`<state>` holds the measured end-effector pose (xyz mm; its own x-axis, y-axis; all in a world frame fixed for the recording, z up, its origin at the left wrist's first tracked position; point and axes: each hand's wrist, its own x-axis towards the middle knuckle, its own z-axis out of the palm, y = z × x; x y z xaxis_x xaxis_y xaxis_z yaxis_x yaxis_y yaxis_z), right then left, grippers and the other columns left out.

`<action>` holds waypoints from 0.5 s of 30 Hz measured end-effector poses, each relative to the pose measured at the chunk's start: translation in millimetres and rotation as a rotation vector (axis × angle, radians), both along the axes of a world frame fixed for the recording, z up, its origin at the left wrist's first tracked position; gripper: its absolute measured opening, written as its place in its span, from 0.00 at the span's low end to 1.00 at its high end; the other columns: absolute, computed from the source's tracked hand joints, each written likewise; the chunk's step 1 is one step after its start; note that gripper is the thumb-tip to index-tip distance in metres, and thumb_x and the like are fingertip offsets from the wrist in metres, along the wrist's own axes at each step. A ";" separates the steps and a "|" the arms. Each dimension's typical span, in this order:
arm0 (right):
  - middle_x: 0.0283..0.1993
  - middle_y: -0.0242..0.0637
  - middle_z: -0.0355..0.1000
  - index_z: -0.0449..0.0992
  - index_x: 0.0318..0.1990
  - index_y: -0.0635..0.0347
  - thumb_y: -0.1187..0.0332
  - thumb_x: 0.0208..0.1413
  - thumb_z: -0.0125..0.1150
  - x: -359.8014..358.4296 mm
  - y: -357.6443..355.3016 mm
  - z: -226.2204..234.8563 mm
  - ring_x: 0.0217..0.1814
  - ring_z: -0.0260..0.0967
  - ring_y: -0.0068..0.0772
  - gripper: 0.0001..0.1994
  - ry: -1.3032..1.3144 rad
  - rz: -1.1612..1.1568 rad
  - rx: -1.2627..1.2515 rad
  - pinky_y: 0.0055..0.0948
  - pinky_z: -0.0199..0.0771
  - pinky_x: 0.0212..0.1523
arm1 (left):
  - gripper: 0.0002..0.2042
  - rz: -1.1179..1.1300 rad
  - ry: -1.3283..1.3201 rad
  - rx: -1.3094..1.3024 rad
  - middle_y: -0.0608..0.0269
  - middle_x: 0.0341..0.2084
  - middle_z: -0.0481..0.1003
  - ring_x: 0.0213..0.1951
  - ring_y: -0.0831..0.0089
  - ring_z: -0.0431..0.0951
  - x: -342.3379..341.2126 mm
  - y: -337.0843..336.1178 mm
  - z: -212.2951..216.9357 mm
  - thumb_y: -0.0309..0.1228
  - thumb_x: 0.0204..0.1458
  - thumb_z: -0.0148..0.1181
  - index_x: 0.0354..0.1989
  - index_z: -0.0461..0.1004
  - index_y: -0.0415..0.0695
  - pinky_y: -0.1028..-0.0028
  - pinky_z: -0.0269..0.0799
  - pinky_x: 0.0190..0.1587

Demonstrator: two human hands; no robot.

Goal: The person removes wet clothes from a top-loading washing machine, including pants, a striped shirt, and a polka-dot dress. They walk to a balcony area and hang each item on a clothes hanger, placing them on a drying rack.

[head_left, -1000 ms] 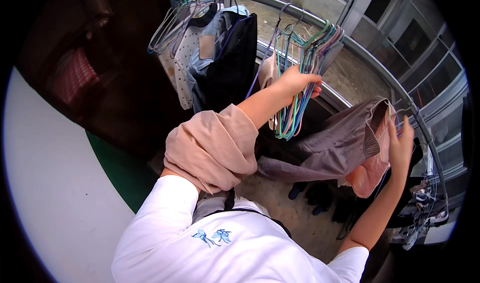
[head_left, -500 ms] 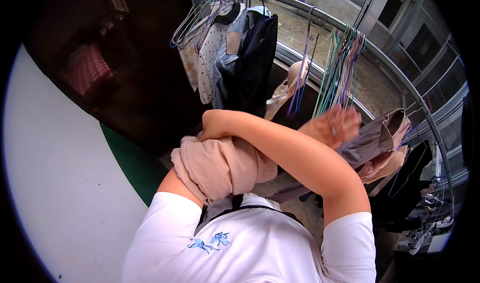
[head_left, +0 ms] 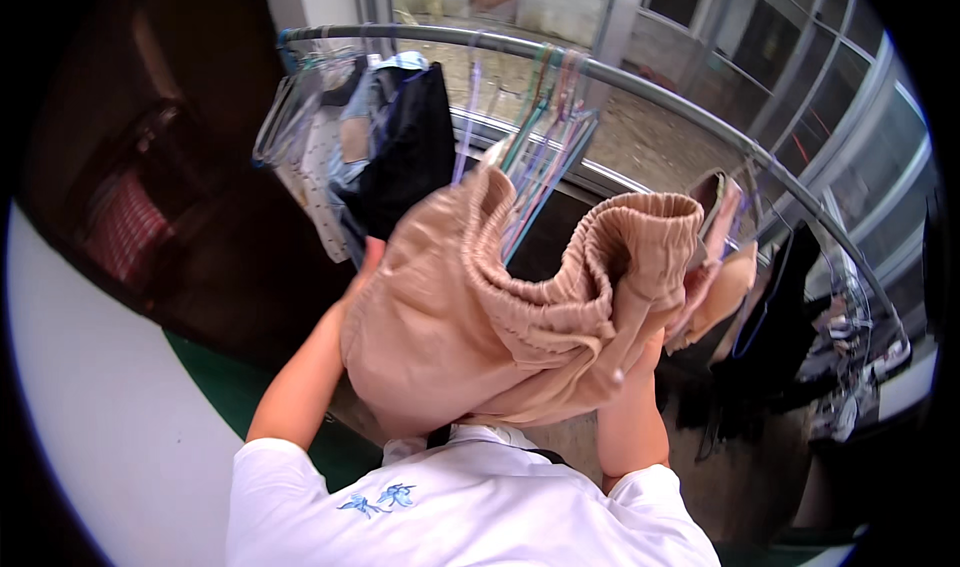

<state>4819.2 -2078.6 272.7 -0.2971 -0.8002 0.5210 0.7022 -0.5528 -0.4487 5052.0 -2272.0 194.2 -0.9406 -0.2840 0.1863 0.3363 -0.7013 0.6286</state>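
A pair of tan-pink pants (head_left: 430, 307) with a gathered elastic waistband and a drawstring is spread in front of my chest, its waist opening facing up and away. My left hand (head_left: 370, 259) is at its left edge; the thumb shows upright and the fingers are behind the cloth. At the right, my right hand (head_left: 650, 352) goes up under the bunched waistband, which covers the fingers. The cloth hangs in the air between both arms.
A curved metal rail (head_left: 640, 82) runs along the window side. On it hang shirts and dark clothes (head_left: 405, 147) at the left, bare coloured hangers (head_left: 545, 157) in the middle, and more garments (head_left: 775, 297) at the right. A white surface (head_left: 100, 387) lies at the left.
The pants were bunched round my left arm, with my right hand pulling at them and my left hand out beyond. Now they are spread, waistband up, my arms uncrossed. The view has shifted right.
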 end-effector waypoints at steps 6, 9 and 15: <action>0.48 0.38 0.69 0.68 0.51 0.61 0.64 0.60 0.55 -21.9 9.4 -27.2 0.50 0.68 0.31 0.15 0.485 -0.758 0.039 0.34 0.68 0.52 | 0.56 -0.111 -0.251 -0.207 0.48 0.68 0.55 0.69 0.58 0.56 -10.4 10.9 -11.6 0.75 0.46 0.42 0.71 0.47 0.35 0.57 0.51 0.69; 0.45 0.37 0.70 0.70 0.48 0.61 0.61 0.59 0.56 -33.8 20.3 -36.9 0.46 0.68 0.31 0.15 0.935 -1.013 0.125 0.32 0.68 0.49 | 0.45 -0.308 -0.563 -0.071 0.54 0.68 0.57 0.68 0.62 0.58 -0.1 9.4 -76.4 0.67 0.55 0.41 0.71 0.49 0.41 0.59 0.53 0.69; 0.28 0.29 0.64 0.65 0.33 0.58 0.54 0.50 0.69 -61.4 33.1 -63.2 0.28 0.59 0.20 0.20 0.335 0.281 0.343 0.19 0.60 0.28 | 0.38 -0.162 -0.520 -0.328 0.60 0.58 0.70 0.59 0.72 0.69 -14.4 58.7 -51.1 0.34 0.46 0.72 0.65 0.61 0.38 0.70 0.63 0.62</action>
<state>4757.7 -2045.5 209.5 0.0891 -0.9651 0.2461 0.5897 -0.1480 -0.7939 5037.7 -2213.3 143.1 -0.9577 -0.1362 -0.2535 -0.1652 -0.4612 0.8718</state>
